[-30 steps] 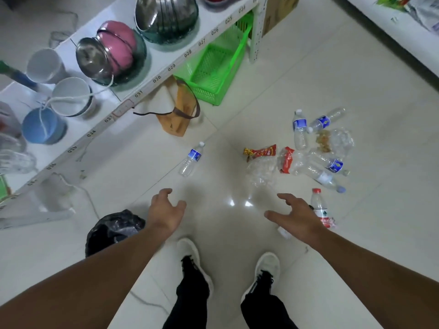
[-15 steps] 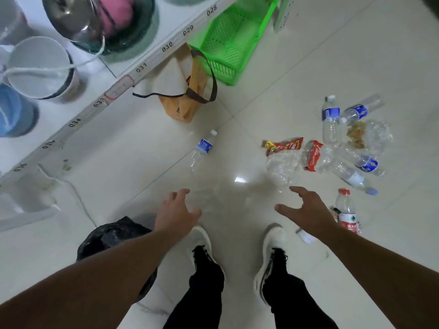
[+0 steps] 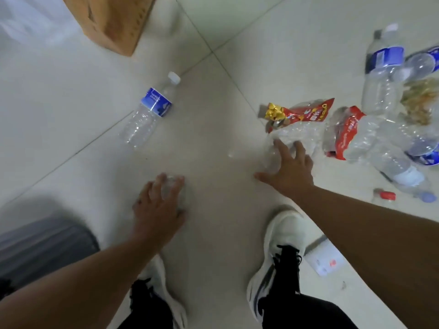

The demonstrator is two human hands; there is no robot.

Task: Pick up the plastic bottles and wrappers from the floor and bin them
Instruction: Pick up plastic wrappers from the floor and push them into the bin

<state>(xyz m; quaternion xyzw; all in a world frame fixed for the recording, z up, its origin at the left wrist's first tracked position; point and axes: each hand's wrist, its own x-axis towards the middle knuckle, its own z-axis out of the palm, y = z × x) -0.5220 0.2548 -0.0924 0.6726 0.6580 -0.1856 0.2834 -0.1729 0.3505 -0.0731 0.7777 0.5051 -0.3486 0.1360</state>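
A lone blue-labelled bottle (image 3: 147, 115) lies on the floor tiles ahead of my left hand (image 3: 159, 205), which hovers low with spread fingers and holds nothing. My right hand (image 3: 289, 167) is open, its fingertips on the near edge of a crumpled clear wrapper (image 3: 297, 131). A red and yellow snack wrapper (image 3: 306, 112) lies just beyond. To the right sits a pile: a crushed red-labelled bottle (image 3: 344, 131), an upright-looking blue-labelled bottle (image 3: 384, 74), a clear snack bag (image 3: 420, 100), and a white-labelled bottle (image 3: 403, 172). The black-bagged bin (image 3: 42, 243) is at lower left, blurred.
An orange bag (image 3: 111, 20) lies at the top left. A red bottle cap end (image 3: 386, 195) shows beside my right forearm. My white shoes (image 3: 282, 233) stand below the hands, and a white-labelled bottle end (image 3: 325, 262) lies by the right shoe.
The view has dropped much closer to the floor. My right hand has moved forward onto the clear wrapper. My left hand has lowered toward the floor.
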